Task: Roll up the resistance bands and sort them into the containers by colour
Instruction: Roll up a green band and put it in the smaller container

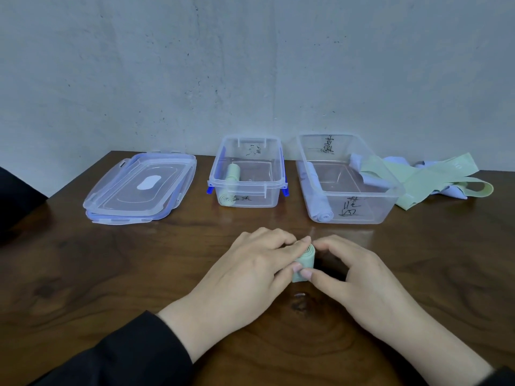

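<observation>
A rolled green band (pixel 306 260) lies on the wooden table near its front middle. My left hand (pixel 250 271) and my right hand (pixel 351 277) pinch it from both sides with curled fingers and thumbs. Behind it stands a small clear container (pixel 274 185) with one rolled green band (pixel 230 188) inside at its left wall. To its right a larger clear container (pixel 370 215) holds a rolled pale blue band (pixel 317 196) along its left wall. A heap of loose green and pale blue bands (pixel 434 179) lies at the back right, partly draped over the larger container's rim.
Two stacked clear lids (pixel 139 185) with blue clips lie at the back left. A grey wall rises right behind the table. A dark shape (pixel 16 199) sits at the left edge. The table's wooden surface (pixel 111 274) stretches left of my hands.
</observation>
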`<state>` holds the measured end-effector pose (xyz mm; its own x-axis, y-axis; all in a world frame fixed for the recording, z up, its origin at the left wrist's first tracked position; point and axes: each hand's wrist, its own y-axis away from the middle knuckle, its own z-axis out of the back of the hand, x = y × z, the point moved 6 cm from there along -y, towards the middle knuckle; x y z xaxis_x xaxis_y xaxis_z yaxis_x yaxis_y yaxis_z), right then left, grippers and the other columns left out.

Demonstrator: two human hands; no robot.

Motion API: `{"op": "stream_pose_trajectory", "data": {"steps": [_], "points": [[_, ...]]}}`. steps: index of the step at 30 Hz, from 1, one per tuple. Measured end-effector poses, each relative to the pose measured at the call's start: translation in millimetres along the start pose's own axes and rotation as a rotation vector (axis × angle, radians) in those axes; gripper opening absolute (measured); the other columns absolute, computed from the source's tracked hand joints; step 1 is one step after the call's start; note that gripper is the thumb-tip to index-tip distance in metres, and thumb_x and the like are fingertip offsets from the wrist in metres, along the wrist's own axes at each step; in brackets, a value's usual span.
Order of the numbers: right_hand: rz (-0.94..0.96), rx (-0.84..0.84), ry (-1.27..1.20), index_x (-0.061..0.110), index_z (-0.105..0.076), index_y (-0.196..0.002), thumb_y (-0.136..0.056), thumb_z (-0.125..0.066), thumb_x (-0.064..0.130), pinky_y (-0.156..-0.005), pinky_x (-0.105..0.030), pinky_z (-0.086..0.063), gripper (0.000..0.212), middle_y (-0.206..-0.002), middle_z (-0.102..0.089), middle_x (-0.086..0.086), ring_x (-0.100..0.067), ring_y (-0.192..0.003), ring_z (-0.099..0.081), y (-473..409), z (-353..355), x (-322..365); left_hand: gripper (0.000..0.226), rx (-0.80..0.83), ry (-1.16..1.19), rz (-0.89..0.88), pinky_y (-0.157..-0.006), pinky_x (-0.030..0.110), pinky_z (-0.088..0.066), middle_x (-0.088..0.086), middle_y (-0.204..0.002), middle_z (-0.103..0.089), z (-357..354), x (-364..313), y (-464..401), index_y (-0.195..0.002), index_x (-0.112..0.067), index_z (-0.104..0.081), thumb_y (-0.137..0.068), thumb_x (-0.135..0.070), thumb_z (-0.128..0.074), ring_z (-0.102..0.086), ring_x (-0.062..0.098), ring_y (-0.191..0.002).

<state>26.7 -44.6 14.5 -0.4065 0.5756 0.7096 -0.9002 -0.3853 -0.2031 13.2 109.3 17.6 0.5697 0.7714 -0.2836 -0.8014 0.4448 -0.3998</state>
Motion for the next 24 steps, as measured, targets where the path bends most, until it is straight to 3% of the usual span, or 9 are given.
{"op": "stream_pose_trajectory", "data": {"steps": [3, 7, 11, 14, 19, 22, 24], "points": [[-0.072, 0.0, -0.158, 0.038, -0.069, -0.105, -0.087, -0.072, 0.027, -0.091, -0.021, -0.049, 0.022, -0.104, -0.072, 0.021, 0.001, -0.103, -0.065, -0.3, -3.7, 0.6, 0.039, -0.064, 0.136, 0.042, -0.084, 0.032, -0.046, -0.015, -0.11, -0.061, 1.7, 5.8, 0.0, -0.135, -0.027, -0.057, -0.099, -0.035, -0.044, -0.054, 0.008, -0.097], [-0.138, -0.034, -0.398, 0.03, -0.075, -0.102, -0.085, -0.073, 0.019, -0.091, -0.032, -0.054, 0.02, -0.1, -0.076, 0.009, -0.007, -0.097, -0.07, -5.7, -3.2, 11.7, 0.031, -0.185, 0.438, 0.204, -0.086, 0.017, -0.043, -0.021, -0.102, -0.065, 14.2, 19.8, 1.5, -0.124, -0.033, -0.066, -0.094, -0.028, -0.062, -0.057, 0.009, -0.101], [-0.124, -0.029, -0.5, 0.031, -0.077, -0.095, -0.08, -0.075, 0.018, -0.081, -0.017, -0.054, 0.021, -0.094, -0.077, 0.007, -0.007, -0.09, -0.072, -22.8, -5.5, 32.9, 0.026, -0.32, 0.661, 0.324, -0.082, 0.017, -0.048, -0.015, -0.096, -0.067, 31.6, 35.2, 4.4, -0.112, -0.04, -0.069, -0.087, -0.034, -0.065, -0.061, 0.01, -0.099], [-0.125, 0.002, -0.535, 0.034, -0.077, -0.093, -0.08, -0.074, 0.012, -0.077, -0.014, -0.053, 0.026, -0.092, -0.078, 0.003, -0.009, -0.088, -0.072, -41.7, -10.0, 47.2, 0.026, -0.392, 0.798, 0.38, -0.083, 0.022, -0.052, -0.012, -0.096, -0.07, 37.0, 50.6, 5.3, -0.109, -0.038, -0.071, -0.084, -0.031, -0.068, -0.064, 0.012, -0.098], [-0.153, 0.116, -0.442, 0.02, -0.077, -0.091, -0.082, -0.074, 0.012, -0.08, -0.024, -0.053, 0.013, -0.091, -0.078, 0.001, -0.013, -0.087, -0.073, -82.2, -9.9, 67.7, 0.025, -0.545, 0.769, 0.376, -0.08, 0.014, -0.047, -0.012, -0.094, -0.067, 51.1, 76.3, 2.1, -0.108, -0.032, -0.069, -0.085, -0.04, -0.067, -0.063, 0.013, -0.096], [-0.18, 0.038, -0.348, 0.015, -0.075, -0.09, -0.081, -0.076, 0.014, -0.078, -0.019, -0.053, 0.009, -0.086, -0.078, -0.001, -0.008, -0.077, -0.072, -126.1, 4.3, 72.5, 0.029, -0.681, 0.638, 0.365, -0.088, 0.015, -0.045, -0.012, -0.108, -0.064, 61.3, 99.2, -1.5, -0.114, -0.022, -0.067, -0.096, -0.037, -0.051, -0.06, 0.012, -0.109], [-0.228, 0.017, -0.372, 0.004, -0.073, -0.094, -0.081, -0.076, 0.013, -0.076, -0.024, -0.058, 0.015, -0.092, -0.076, -0.013, -0.013, -0.078, -0.071, -166.5, 9.2, 67.6, 0.026, -0.722, 0.601, 0.431, -0.091, 0.009, -0.039, -0.015, -0.114, -0.062, 63.2, 116.1, -6.9, -0.116, -0.023, -0.065, -0.101, -0.03, -0.045, -0.054, 0.002, -0.115]]}}
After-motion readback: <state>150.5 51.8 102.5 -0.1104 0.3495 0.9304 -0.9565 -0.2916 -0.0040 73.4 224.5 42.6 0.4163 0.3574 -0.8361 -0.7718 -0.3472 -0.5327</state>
